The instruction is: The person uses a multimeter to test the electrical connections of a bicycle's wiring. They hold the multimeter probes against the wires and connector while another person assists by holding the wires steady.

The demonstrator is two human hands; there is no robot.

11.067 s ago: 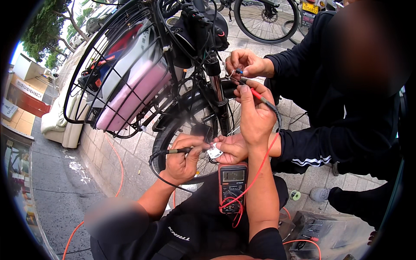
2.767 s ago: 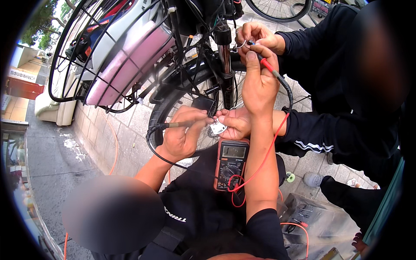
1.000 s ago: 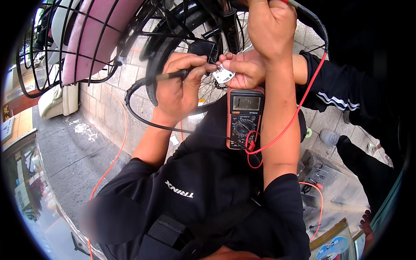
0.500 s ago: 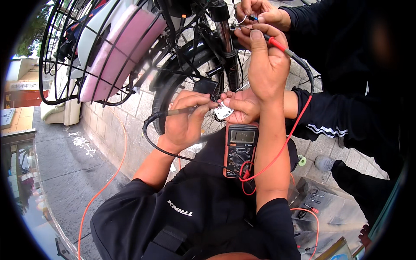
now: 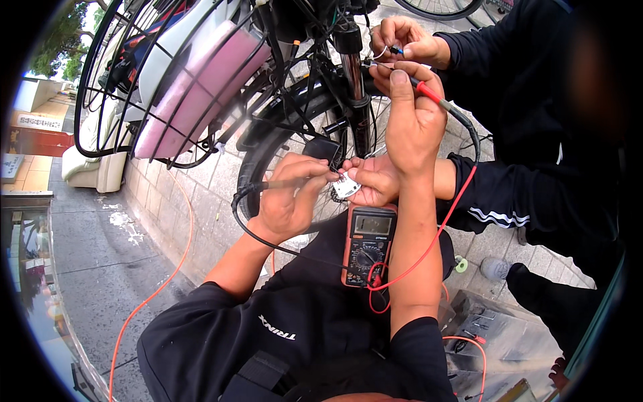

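Note:
My left hand (image 5: 287, 204) is closed on a black-leaded test probe (image 5: 281, 183). Its tip end is at a small white circuit board or plate (image 5: 346, 187), held in a co-worker's hand (image 5: 376, 178). A red test probe (image 5: 429, 92) is pinched in my right hand (image 5: 418, 127), raised beside the co-worker's other hand (image 5: 418, 41). That hand holds a small connector with a blue part (image 5: 396, 49) and thin wires; exact contact of the red probe's tip is too small to tell. On my lap rests an orange-and-black multimeter (image 5: 368, 244), with both leads running to it.
A bicycle's front wheel (image 5: 258, 157) and fork (image 5: 351, 70) stand ahead, with a black wire basket (image 5: 100, 127) at upper left. The co-worker's dark-clothed leg (image 5: 536, 191) is close on the right. An orange cable (image 5: 157, 291) crosses the paving; tools (image 5: 477, 328) lie at lower right.
The whole view has shifted slightly, so the bicycle and hands sit a little lower in it. Both of my hands keep their probes, in nearly the same places relative to the board and connector.

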